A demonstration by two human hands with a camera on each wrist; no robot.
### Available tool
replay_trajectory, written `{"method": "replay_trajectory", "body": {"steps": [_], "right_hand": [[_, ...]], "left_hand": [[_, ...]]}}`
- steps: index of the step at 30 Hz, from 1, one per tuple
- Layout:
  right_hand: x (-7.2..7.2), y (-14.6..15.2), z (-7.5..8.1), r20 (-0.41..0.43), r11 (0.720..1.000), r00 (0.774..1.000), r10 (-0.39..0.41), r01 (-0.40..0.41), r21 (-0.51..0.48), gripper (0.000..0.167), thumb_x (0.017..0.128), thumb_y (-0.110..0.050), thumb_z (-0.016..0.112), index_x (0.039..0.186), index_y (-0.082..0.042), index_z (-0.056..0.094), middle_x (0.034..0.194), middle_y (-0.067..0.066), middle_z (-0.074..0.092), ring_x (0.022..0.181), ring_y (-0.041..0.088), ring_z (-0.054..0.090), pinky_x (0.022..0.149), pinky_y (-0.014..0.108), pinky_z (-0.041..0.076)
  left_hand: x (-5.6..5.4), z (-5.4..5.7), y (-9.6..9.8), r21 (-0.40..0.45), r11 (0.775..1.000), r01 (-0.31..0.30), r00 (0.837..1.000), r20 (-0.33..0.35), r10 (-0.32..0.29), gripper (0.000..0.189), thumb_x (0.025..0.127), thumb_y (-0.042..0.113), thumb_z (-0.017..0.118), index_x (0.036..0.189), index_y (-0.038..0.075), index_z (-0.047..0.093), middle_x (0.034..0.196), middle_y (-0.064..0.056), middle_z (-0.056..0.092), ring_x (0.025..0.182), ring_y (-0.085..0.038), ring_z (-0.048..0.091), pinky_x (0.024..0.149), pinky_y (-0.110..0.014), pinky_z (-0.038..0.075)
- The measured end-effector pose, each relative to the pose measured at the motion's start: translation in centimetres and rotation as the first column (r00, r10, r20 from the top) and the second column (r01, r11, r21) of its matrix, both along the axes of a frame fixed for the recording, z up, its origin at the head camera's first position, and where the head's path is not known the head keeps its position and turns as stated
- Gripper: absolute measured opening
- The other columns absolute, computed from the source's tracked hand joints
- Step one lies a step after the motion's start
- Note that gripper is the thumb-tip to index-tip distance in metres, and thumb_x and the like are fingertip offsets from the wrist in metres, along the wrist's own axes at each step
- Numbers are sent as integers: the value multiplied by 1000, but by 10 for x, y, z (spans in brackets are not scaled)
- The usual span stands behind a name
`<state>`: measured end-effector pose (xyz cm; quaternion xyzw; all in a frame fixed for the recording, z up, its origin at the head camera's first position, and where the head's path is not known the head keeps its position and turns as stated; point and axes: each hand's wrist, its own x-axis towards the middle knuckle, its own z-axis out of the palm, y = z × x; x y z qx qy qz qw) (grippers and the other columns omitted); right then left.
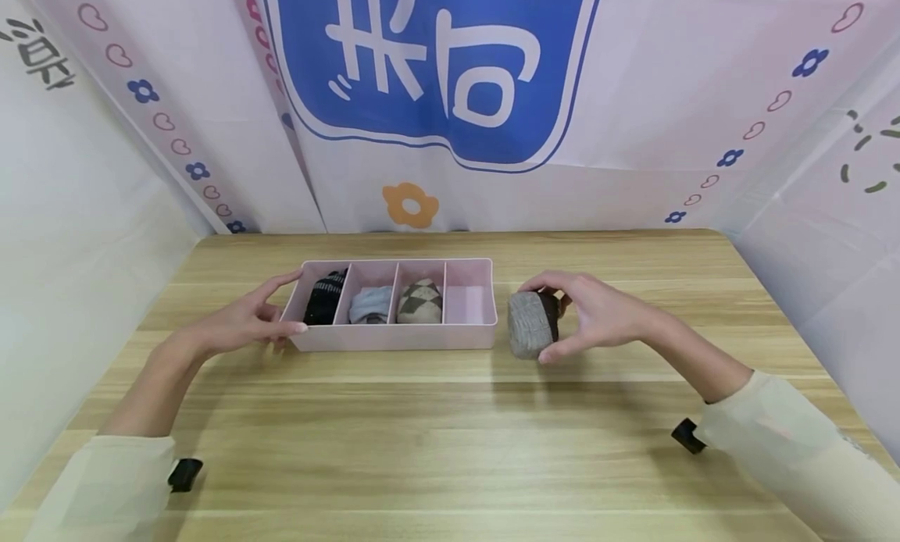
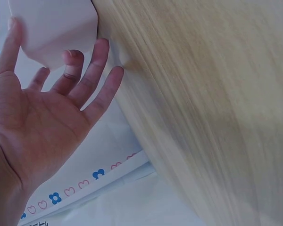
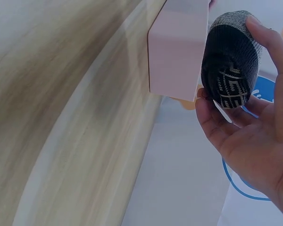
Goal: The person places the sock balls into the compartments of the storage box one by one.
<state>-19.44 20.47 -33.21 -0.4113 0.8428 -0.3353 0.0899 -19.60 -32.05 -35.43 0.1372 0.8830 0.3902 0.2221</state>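
A pink storage box [image 1: 394, 338] with several compartments in a row lies on the table. My left hand [image 1: 235, 319] holds its left end, thumb at the near corner and index finger at the far corner; the other fingers are loosely bent [image 2: 47, 113]. My right hand [image 1: 608, 308] grips a rolled pair of socks [image 1: 529, 327], grey and dark, just right of the box. The right wrist view shows a pale pattern on the dark part of the rolled socks [image 3: 228, 66]. Inside the box sit black socks [image 1: 325, 300], light grey-blue socks [image 1: 371, 304] and argyle socks [image 1: 420, 301]; the rightmost compartment is empty.
The wooden table [image 1: 436, 448] reaches back to a printed cloth [image 1: 633, 136] hanging behind it, with more white cloth at both sides. A small black piece [image 1: 186, 475] shows at the left sleeve and another black piece [image 1: 687, 436] at the right sleeve.
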Motion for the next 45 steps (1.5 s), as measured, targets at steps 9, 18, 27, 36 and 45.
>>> {"method": "replay_trajectory", "body": {"steps": [9,18,27,36,45], "right_hand": [[-9,-9,5,-8,1000,1000,-29,29,-13,80,73,-31,92,138,1,57,123,8,66,108,24,61,86,43,55],[-17,-23,9,29,997,998,-52,53,-52,79,73,-28,92,137,2,56,120,9,66,105,23,61,85,44,55],[-30,-36,10,47,995,997,-63,66,-68,79,71,-27,93,136,1,57,117,10,67,102,23,61,87,44,55],[-37,-45,10,35,996,996,-80,82,-43,82,71,-27,93,139,1,56,121,11,66,107,26,61,92,42,54],[-41,-57,11,25,996,996,-84,85,-28,83,70,-26,94,139,1,57,125,11,66,113,30,61,98,45,52]], "left_hand": [[1,1,0,5,1000,0,1000,1,0,96,103,22,67,168,15,-3,81,-14,66,77,-26,63,87,-44,44],[1,1,0,18,1000,-5,1000,-6,6,96,102,21,68,167,14,-1,80,-14,65,76,-26,63,86,-40,46],[1,-1,-1,51,999,-17,1000,11,17,96,101,18,69,167,14,-1,80,-15,64,71,-26,62,73,-38,51],[1,1,-1,50,999,-16,999,29,15,95,102,20,68,168,16,-1,83,-17,66,76,-27,64,67,-40,53],[1,0,0,39,999,-15,1000,15,15,95,101,20,68,167,15,0,82,-14,66,74,-25,62,67,-38,52]]}}
